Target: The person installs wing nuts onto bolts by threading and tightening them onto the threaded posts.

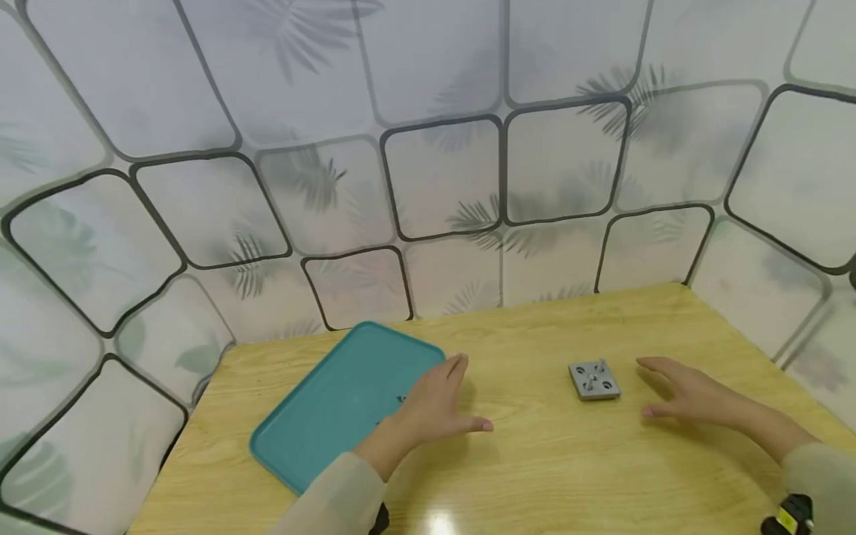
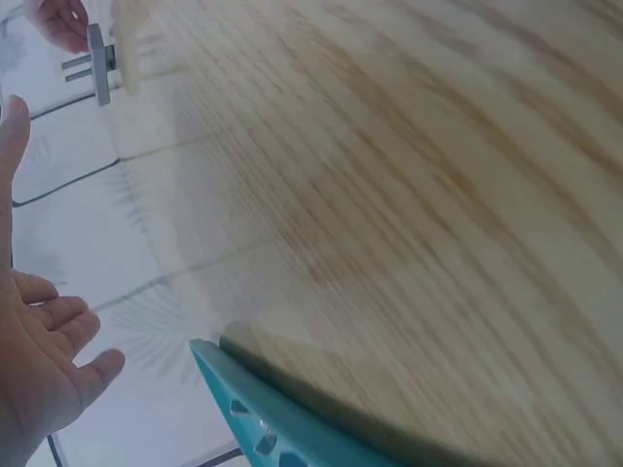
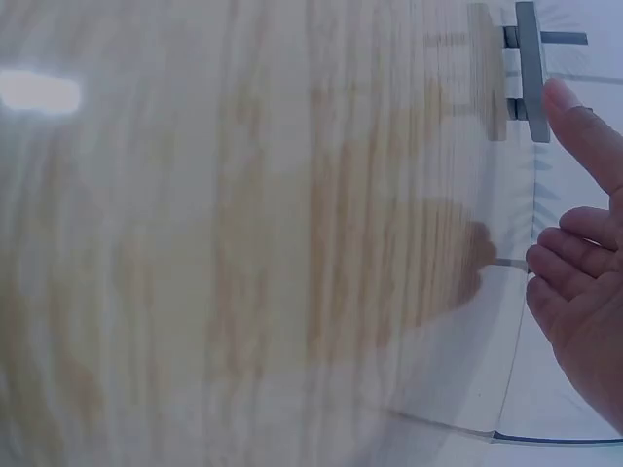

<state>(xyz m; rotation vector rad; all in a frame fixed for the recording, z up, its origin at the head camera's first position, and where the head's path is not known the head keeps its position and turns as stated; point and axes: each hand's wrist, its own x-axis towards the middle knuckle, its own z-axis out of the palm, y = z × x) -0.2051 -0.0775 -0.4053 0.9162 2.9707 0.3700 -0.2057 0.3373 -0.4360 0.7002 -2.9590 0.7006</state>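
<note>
A grey square plate (image 1: pixel 594 386) with round holes and two upright pins stands right of the table's middle. In the right wrist view the grey plate (image 3: pixel 532 73) rests on short feet. My right hand (image 1: pixel 695 394) hovers just to the right of it, thumb and fingers spread apart, holding nothing. Over the right edge of a teal tray (image 1: pixel 321 401) is my left hand (image 1: pixel 428 405), its fingers extended and thumb held out, also holding nothing. Small metal parts (image 2: pixel 265 444) lie in the tray, mostly hidden by that hand in the head view.
The wooden table (image 1: pixel 535 461) meets a patterned wall covering (image 1: pixel 448 178) at the back and sides. The tray sits at an angle on the left, its far corner close to the back edge. Dark straps with cameras (image 1: pixel 789 514) sit on the wrists.
</note>
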